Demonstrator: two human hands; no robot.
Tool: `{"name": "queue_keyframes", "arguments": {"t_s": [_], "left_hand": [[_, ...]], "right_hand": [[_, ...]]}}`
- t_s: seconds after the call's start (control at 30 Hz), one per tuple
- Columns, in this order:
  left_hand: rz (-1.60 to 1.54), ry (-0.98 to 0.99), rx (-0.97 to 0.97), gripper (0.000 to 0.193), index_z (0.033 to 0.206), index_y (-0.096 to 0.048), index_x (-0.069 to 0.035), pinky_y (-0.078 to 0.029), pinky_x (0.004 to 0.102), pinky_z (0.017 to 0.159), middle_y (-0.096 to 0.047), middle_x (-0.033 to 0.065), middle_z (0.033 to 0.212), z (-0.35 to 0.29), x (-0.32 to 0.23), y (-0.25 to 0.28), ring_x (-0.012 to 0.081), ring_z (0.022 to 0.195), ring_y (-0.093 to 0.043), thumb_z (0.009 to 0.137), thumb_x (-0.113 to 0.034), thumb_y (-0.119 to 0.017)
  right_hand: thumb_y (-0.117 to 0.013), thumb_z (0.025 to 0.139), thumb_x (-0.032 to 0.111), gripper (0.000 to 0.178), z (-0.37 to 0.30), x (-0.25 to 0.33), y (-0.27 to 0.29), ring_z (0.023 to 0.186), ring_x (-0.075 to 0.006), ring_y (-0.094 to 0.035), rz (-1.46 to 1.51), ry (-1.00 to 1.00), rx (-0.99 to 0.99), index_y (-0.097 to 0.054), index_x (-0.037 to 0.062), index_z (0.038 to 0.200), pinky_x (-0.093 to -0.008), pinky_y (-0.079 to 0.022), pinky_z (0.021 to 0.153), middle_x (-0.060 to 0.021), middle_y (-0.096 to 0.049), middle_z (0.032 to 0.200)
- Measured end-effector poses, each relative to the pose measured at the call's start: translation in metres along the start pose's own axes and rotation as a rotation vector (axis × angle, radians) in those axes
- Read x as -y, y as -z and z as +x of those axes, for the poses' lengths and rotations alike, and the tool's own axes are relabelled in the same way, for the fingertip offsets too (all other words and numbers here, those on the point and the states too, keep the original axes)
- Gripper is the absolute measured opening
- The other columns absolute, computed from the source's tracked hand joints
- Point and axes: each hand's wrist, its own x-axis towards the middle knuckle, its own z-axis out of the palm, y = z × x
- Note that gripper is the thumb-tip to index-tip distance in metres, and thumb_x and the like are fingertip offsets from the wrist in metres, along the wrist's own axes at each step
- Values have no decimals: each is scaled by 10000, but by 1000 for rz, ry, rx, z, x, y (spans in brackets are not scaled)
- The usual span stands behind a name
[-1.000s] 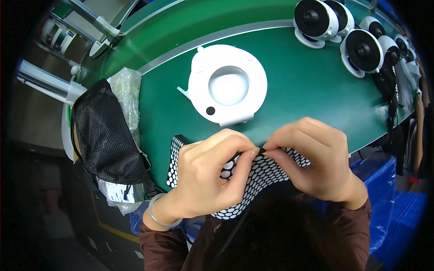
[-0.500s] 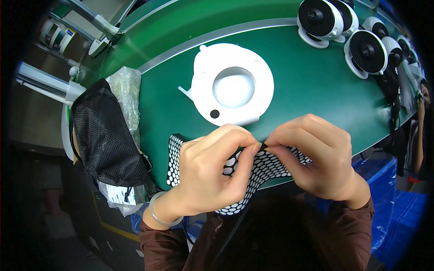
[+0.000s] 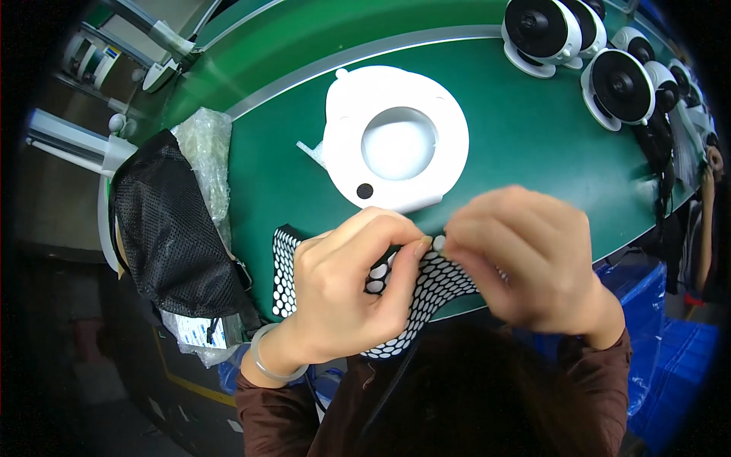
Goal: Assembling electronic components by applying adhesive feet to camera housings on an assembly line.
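Observation:
A black sheet (image 3: 435, 288) covered in white round dots hangs curved between my hands at the table's near edge. My left hand (image 3: 346, 286) pinches its upper edge between thumb and forefinger; another flap of the sheet shows to the left of that hand. My right hand (image 3: 525, 259) is curled, with thumb and fingers together right beside the same edge. Motion blurs it, and what lies between those fingertips cannot be made out. Just beyond my hands lies a white rounded housing (image 3: 449, 137) with a large round opening and a small black disc.
A black mesh bag (image 3: 171, 228) lies at the left on clear bubble wrap (image 3: 207, 152). Several white devices with black round fronts (image 3: 618, 85) stand at the far right. Blue plastic (image 3: 647, 327) shows below the table's right side. A person's hand (image 3: 714, 160) appears at the right rim.
My right hand has moved slightly and blurs; a gap with a white dot now shows between the two hands' fingertips. My left hand has shifted a little left, still pinching the sheet.

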Motion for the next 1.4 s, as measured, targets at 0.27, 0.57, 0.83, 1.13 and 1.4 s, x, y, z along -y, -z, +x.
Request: {"name": "queue_keyframes", "arguments": {"t_s": [0.27,0.57,0.83,1.13,1.4], "left_hand": [[367,164,35,78,755,-627,-65,-420,238,435,-553,113,980,-15,9,13,143,471,-563,694,-25,-654],[205,88,-45,81,739,-623,-50,-419,246,435,-568,74,883,-15,16,7,151,495,-575,680,-14,-664],[218,27,-64,90,735,-619,-48,-411,240,424,-570,79,891,-15,17,9,145,473,-559,671,-2,-662],[176,-22,36,143,738,-638,-24,-375,221,411,-580,59,715,-22,-4,29,120,434,-467,609,28,-667],[165,-89,51,151,767,-613,-25,-394,249,438,-576,62,693,-13,-8,18,180,468,-517,630,13,-663]], "right_hand": [[-595,779,-4,60,8,-15,-3,803,-134,-598,443,-509,-176,-577,-46,818,-224,-474,711,-135,-628,932],[-619,771,18,75,15,-15,-10,688,-76,-581,407,-561,-128,-591,-40,809,-190,-466,666,-40,-613,747],[-617,769,12,89,17,-15,-13,677,-75,-583,292,-476,-116,-544,-31,796,-184,-464,648,-62,-616,721],[-632,680,29,280,-6,0,5,965,-300,-590,134,-64,13,-595,-55,945,-397,-425,884,-167,-622,976],[-672,683,46,172,-14,4,-10,610,-231,-590,340,-140,-14,-601,31,839,-279,-472,520,-82,-600,736]]}}
